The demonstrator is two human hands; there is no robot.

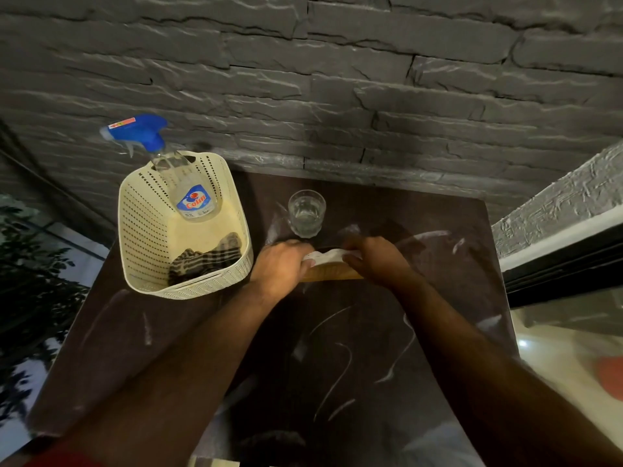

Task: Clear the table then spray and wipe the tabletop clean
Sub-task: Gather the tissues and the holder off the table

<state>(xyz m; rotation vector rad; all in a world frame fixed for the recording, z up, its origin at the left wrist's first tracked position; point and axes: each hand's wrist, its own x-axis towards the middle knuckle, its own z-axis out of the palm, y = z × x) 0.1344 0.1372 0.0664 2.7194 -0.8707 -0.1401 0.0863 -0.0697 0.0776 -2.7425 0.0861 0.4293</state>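
A dark brown tabletop (337, 348) carries white smears. Near its middle lies a flat wooden board (332, 273) with a white tissue (328, 256) on it. My left hand (281, 264) grips the board's left end, my right hand (374, 259) grips its right end, and both touch the tissue. A clear drinking glass (306, 212) stands just behind the hands. At the table's left, a cream perforated basket (145, 230) holds a spray bottle (183, 183) with a blue trigger head and a dark checked cloth (207, 261).
A grey stone wall (337, 79) runs right behind the table. A white-textured wall edge and a dark frame (556, 264) stand to the right. Foliage (30, 281) shows at the left. The basket overhangs the table's left edge.
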